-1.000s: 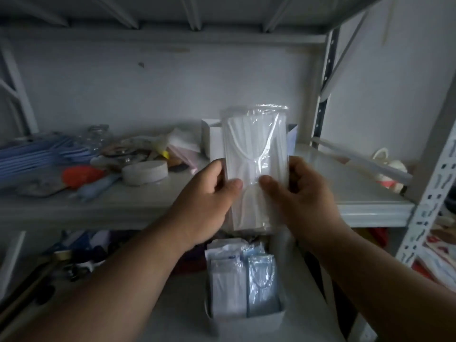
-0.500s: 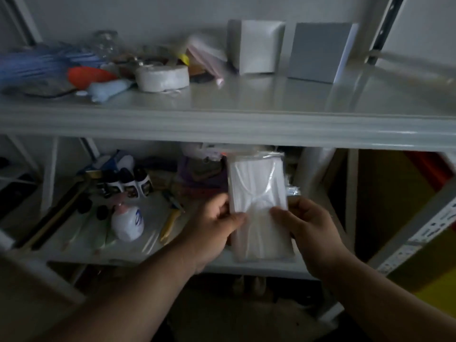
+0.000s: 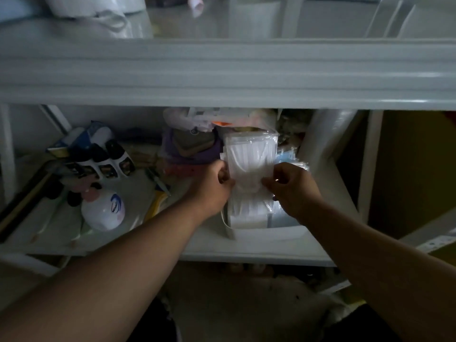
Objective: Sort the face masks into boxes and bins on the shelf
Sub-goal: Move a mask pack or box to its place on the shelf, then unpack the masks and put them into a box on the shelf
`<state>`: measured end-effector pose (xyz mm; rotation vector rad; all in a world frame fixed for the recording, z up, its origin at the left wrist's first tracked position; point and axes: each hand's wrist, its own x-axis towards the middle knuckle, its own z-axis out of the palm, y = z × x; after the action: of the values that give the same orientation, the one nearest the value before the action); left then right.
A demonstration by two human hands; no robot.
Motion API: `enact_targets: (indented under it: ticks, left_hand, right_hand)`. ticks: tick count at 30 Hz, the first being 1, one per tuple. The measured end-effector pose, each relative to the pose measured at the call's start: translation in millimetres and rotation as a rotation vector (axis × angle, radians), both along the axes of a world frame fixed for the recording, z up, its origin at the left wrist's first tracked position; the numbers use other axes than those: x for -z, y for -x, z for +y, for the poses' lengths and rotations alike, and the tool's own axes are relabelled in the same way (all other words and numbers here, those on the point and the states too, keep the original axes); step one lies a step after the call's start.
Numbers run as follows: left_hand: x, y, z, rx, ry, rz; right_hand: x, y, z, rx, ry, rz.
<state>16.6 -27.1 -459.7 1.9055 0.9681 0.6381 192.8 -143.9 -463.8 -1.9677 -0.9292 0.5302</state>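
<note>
A clear plastic packet of white face masks [image 3: 250,154] stands upright over a white bin [image 3: 269,234] on the lower shelf [image 3: 246,255]. My left hand [image 3: 213,188] pinches the packet's left edge and my right hand [image 3: 292,187] pinches its right edge. The packet's lower end sits among other packets inside the bin, white ones on the left and blue ones [image 3: 286,157] on the right behind my right hand. The bin's far wall is hidden.
The upper shelf's front lip [image 3: 222,72] hangs just above the packet. Left of the bin lie a purple bundle [image 3: 192,146], dark-capped bottles [image 3: 103,159], a white bottle [image 3: 103,213] and a yellow-handled tool [image 3: 158,201]. A clear roll [image 3: 323,139] leans to the right.
Both hands carried the mask packet down from in front of the upper shelf to the lower shelf, and its lower end now sits in the white bin. The view tilted down.
</note>
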Motion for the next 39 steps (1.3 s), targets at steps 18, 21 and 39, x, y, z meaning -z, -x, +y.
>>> enact_targets:
  ticks: [18,21,39]
  left_hand:
    - [50,22,-5,0.021,-0.06,0.228]
    - [35,33,-14,-0.008,-0.079,0.224]
    - [-141,93,-123,0.166,-0.287,-0.223]
  right_hand:
    - [38,7,-11,-0.056,0.31,-0.174]
    - [26,11,-24,-0.03,0.284,-0.175]
    - [-161,95,-130,-0.064,-0.287,-0.306]
